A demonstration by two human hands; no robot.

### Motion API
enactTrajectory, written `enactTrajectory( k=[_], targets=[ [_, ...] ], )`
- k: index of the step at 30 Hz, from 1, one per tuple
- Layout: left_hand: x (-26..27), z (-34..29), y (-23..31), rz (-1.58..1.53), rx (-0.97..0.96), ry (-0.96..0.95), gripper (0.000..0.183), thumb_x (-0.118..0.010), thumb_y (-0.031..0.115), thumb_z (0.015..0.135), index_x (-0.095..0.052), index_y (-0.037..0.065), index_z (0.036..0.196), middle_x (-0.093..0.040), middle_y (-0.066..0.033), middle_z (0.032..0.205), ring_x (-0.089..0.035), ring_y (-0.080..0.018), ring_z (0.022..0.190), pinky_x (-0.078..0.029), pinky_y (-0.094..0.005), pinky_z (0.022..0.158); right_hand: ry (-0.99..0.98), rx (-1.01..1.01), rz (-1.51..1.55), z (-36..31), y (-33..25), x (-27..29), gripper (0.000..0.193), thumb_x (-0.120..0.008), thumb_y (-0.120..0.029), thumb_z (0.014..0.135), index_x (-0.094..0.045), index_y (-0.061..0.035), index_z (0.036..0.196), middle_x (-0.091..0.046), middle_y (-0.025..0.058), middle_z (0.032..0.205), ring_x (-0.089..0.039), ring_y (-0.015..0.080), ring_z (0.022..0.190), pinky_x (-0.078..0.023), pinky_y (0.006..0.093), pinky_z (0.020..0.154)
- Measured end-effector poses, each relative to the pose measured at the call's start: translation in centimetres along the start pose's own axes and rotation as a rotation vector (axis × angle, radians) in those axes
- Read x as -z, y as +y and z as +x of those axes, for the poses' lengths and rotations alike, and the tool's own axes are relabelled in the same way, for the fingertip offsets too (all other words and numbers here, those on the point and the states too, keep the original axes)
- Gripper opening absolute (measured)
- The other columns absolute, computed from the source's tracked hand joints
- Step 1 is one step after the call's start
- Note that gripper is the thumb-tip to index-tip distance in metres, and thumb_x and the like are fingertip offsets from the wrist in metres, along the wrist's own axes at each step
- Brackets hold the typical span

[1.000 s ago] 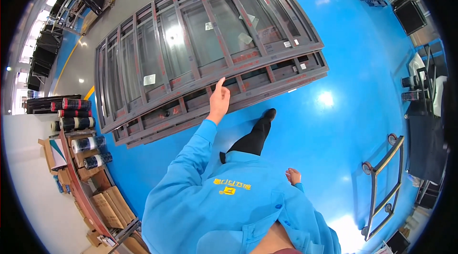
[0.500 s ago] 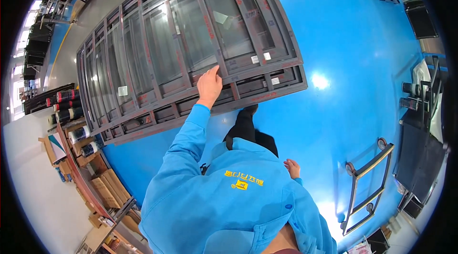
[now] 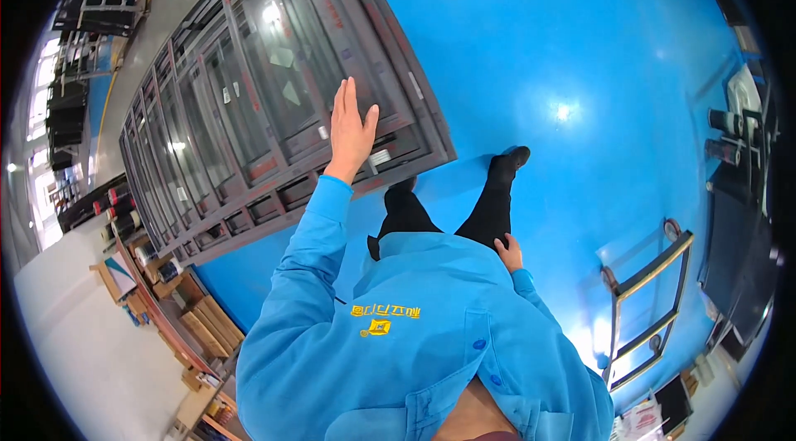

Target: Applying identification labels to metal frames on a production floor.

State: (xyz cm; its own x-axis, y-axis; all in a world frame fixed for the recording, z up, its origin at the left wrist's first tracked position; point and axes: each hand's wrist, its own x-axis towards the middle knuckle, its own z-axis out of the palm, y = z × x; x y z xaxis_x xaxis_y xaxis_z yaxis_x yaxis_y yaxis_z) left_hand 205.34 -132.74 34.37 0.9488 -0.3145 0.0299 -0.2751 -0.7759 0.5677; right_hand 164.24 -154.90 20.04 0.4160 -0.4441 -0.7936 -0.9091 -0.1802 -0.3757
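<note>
A stack of large dark grey window frames with glass panes (image 3: 215,149) lies flat to my front left, its frames wrapped in film with red print. Over the near right part of the stack is my left hand (image 3: 352,133), fingers stretched out and thumb apart, holding nothing. Whether its palm touches the frame cannot be told. White labels (image 3: 380,157) sit on the frame beside the hand. My right hand (image 3: 510,254) hangs low by my right thigh, its fingers partly curled, and no object shows in it.
A wheeled metal trolley frame (image 3: 651,308) stands on the blue floor (image 3: 539,51) at the right. Dark panels and rolls (image 3: 724,122) line the right wall. Shelving with cardboard (image 3: 211,325) and a white partition (image 3: 75,308) are at the left. Racks (image 3: 112,6) stand far left.
I have stepped rightward along the stack, which now appears further left. My left hand has gone from curled at the frame's edge to spread out. My right hand has come to my thigh.
</note>
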Motion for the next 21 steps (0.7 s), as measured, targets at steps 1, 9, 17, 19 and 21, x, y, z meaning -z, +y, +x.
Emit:
enactTrajectory(
  k=[1, 9, 17, 19, 21],
  targets=[
    [-1.2, 0.4, 1.5, -0.011, 0.038, -0.039, 0.061, -0.054, 0.021, 0.085, -0.027, 0.001, 0.136, -0.026, -0.0206, 0.141, -0.029, -0.035, 0.128, -0.031, -0.0395, 0.101, -0.035, -0.003, -0.028, 1.3, 0.2, 1.9, 0.056, -0.057, -0.036, 0.081, -0.045, -0.0043, 0.126, -0.045, 0.0165, 0.128, -0.045, 0.0341, 0.114, -0.037, 0.0384, 0.097],
    [-9.0, 0.6, 5.2, 0.478, 0.244, -0.02, 0.083, -0.06, 0.026, 0.081, -0.01, -0.008, 0.137, -0.009, -0.0307, 0.142, -0.02, -0.0413, 0.131, -0.026, -0.0445, 0.102, -0.234, 0.042, -0.011, 8.5, 3.3, 15.2, 0.064, -0.054, -0.04, 0.082, -0.036, -0.005, 0.132, -0.036, 0.0174, 0.135, -0.039, 0.036, 0.12, -0.035, 0.039, 0.099],
    [-11.8, 1.7, 7.1, 0.671, 0.384, 0.102, 0.096, -0.07, 0.023, 0.069, -0.008, -0.005, 0.138, -0.014, -0.029, 0.141, -0.023, -0.0401, 0.129, -0.028, -0.0448, 0.101, -0.381, 0.046, -0.212, 13.8, 5.4, 22.2, 0.069, -0.053, -0.044, 0.082, -0.031, -0.0054, 0.136, -0.035, 0.0179, 0.136, -0.038, 0.0368, 0.121, -0.034, 0.0393, 0.1],
    [-12.2, 2.4, 7.5, 0.744, 0.43, 0.112, 0.097, -0.071, 0.023, 0.068, -0.009, -0.005, 0.138, -0.015, -0.0288, 0.14, -0.024, -0.0399, 0.129, -0.029, -0.0442, 0.1, -0.416, 0.019, -0.235, 15.7, 5.0, 24.0, 0.07, -0.053, -0.045, 0.082, -0.031, -0.0051, 0.136, -0.034, 0.0179, 0.136, -0.038, 0.0366, 0.121, -0.034, 0.0394, 0.1],
    [-12.6, 2.8, 8.1, 0.812, 0.475, 0.122, 0.098, -0.072, 0.022, 0.067, -0.009, -0.004, 0.138, -0.017, -0.0285, 0.14, -0.025, -0.0398, 0.129, -0.029, -0.0436, 0.1, -0.444, -0.008, -0.259, 17.5, 4.4, 26.0, 0.071, -0.053, -0.045, 0.082, -0.031, -0.0048, 0.136, -0.034, 0.0179, 0.136, -0.038, 0.0365, 0.121, -0.034, 0.0396, 0.1]
  ],
)
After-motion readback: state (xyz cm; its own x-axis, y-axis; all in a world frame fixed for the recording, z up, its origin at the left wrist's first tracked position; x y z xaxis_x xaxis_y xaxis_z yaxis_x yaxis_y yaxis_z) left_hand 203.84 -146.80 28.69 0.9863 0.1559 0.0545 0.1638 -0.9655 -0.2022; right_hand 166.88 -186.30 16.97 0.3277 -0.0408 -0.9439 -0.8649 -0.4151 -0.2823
